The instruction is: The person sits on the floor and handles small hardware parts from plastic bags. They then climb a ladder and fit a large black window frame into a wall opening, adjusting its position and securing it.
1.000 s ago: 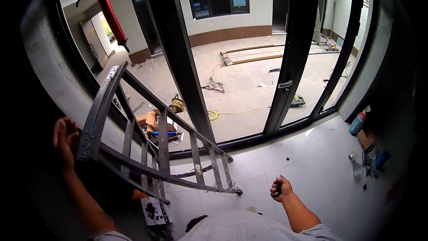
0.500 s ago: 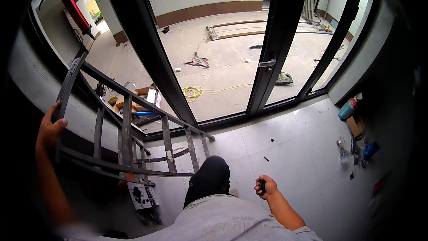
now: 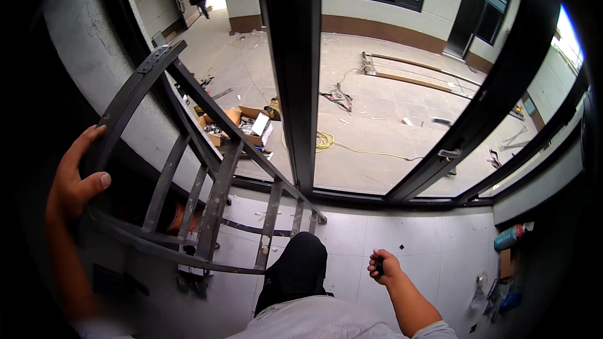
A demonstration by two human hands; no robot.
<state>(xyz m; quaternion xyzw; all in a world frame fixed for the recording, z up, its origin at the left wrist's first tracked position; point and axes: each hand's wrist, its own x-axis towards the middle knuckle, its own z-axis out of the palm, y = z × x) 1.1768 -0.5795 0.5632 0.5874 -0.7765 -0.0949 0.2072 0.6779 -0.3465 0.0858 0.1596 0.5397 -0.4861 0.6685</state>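
Left hand (image 3: 74,182) at the top of a dark grey metal stepladder (image 3: 221,204), which stands left of the wearer, beside black-framed glass doors (image 3: 296,88); grip clamped on the ladder's top bar, fingers along its outer edge, thumb on the near side; firmness of hold cannot be told. Right hand (image 3: 386,269) in the air above a pale tiled floor (image 3: 352,238), well apart from the ladder; grip closed round a small black object (image 3: 379,267), its kind hidden by the fingers. Black-clothed knee (image 3: 295,263) between ladder and right hand, covering part of the ladder's lower end. Far right on the floor: teal-and-red cylinder (image 3: 510,236), brown cardboard piece (image 3: 505,265), crumpled blue item (image 3: 510,302). Beyond the glass: open brown cardboard box (image 3: 231,115) of mixed items, coiled yellow cord (image 3: 324,141) on paving.
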